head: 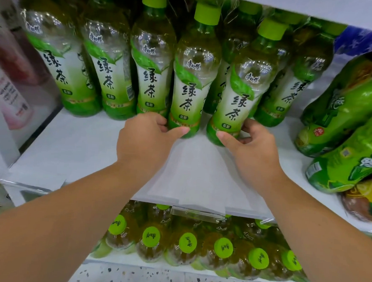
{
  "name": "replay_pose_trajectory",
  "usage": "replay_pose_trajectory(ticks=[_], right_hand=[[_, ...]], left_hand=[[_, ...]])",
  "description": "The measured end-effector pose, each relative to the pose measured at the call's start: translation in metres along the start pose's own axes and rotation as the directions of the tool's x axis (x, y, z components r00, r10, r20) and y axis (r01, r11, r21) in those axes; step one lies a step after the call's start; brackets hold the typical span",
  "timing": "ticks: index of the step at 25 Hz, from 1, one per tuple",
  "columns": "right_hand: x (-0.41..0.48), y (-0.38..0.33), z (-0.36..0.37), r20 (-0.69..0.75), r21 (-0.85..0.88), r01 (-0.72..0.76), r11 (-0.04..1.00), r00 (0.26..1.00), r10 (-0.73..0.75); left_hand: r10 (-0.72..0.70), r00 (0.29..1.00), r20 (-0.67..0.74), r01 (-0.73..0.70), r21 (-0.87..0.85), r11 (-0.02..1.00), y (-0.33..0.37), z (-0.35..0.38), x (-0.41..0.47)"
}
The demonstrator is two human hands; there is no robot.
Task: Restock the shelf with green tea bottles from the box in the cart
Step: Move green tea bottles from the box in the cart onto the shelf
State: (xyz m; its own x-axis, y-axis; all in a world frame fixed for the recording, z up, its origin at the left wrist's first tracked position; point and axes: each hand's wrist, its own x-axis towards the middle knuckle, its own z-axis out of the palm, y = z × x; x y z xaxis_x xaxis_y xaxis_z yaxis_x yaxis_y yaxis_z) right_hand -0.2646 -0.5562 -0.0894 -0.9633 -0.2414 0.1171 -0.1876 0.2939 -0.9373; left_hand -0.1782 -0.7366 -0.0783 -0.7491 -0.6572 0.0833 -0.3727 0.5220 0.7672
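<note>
Left hand (145, 138): grips left bottle (190, 82) | right hand (253, 150): grips right bottle (241, 96)

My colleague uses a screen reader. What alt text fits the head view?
The left hand grips the base of one green tea bottle on a white shelf, and the right hand grips the neighbouring bottle. More matching bottles stand in a row to the left; green-capped bottles fill the lower shelf.

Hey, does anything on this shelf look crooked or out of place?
The right hand holds a leaning bottle, tipped right and forward of the row. The left hand holds a straighter bottle. No spill or damage shows.
</note>
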Motion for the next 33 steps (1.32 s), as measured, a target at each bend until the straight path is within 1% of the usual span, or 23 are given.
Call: replay_pose_trajectory(ticks=[2,5,8,12,17,21,27,33], right_hand=[[0.000,0.003,0.005,-0.025,-0.012,0.030,0.999,0.999,-0.030],[-0.003,0.006,0.005,-0.030,-0.203,0.067,0.977,0.997,-0.074],[-0.003,0.012,0.004,-0.013,-0.290,0.033,0.957,0.999,-0.038],[0.000,0.015,0.005,-0.033,-0.334,0.013,0.943,0.999,-0.025],[0.001,0.017,0.007,-0.031,-0.339,0.024,0.941,0.999,-0.037],[0.002,0.020,0.007,-0.002,-0.401,0.063,0.914,0.998,-0.069],[0.004,0.019,0.008,0.035,-0.480,0.066,0.875,0.998,-0.055],[0.005,0.020,0.008,0.054,-0.514,0.087,0.854,0.996,-0.069]], left_hand=[[-0.022,1.000,-0.020,0.022,0.023,0.999,0.001,0.003,0.000],[-0.052,0.997,-0.052,0.055,0.049,0.997,0.000,0.010,-0.004],[-0.051,0.997,-0.061,0.055,0.060,0.997,-0.003,0.012,-0.008],[-0.032,0.999,-0.034,0.035,0.098,0.995,-0.001,0.013,-0.007],[-0.029,0.999,-0.036,0.035,0.176,0.984,0.003,0.018,-0.004],[0.049,0.998,-0.040,-0.037,0.256,0.966,0.003,0.019,-0.007],[0.131,0.991,-0.038,-0.109,0.360,0.927,0.002,0.020,-0.008],[0.136,0.991,-0.022,-0.120,0.342,0.932,0.001,0.019,-0.008]])
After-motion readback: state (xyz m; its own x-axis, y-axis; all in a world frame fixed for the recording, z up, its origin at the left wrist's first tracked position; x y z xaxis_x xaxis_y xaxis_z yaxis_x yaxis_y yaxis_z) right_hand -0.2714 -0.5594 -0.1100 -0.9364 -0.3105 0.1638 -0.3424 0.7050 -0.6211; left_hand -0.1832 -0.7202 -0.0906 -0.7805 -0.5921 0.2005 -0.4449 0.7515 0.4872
